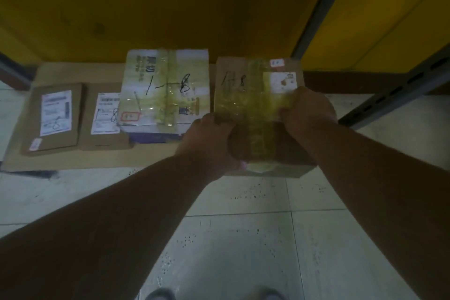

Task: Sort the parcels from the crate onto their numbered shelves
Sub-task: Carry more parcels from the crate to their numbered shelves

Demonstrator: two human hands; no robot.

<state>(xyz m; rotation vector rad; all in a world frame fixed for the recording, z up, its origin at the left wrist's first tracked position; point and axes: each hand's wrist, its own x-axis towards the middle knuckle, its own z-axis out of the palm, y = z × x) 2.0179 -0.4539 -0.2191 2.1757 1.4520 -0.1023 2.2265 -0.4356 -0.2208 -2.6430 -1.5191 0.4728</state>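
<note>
A brown cardboard parcel [243, 85] wrapped in clear tape and marked "1-8" sits at the right end of a low cardboard-lined shelf [73, 161]. My left hand [209, 139] grips its near left corner. My right hand [306, 112] grips its near right edge, partly covering a white label. To its left stands a taller white taped parcel [168, 87], also marked "1-8". Further left lie two flat brown parcels [107, 119] [56, 117] with white labels. No crate is in view.
A yellow board [170, 7] forms the back above the shelf. A grey slotted metal upright [399, 90] of the rack runs diagonally at the right. Pale speckled floor tiles [243, 238] lie below, with my shoes [160, 295] at the bottom edge.
</note>
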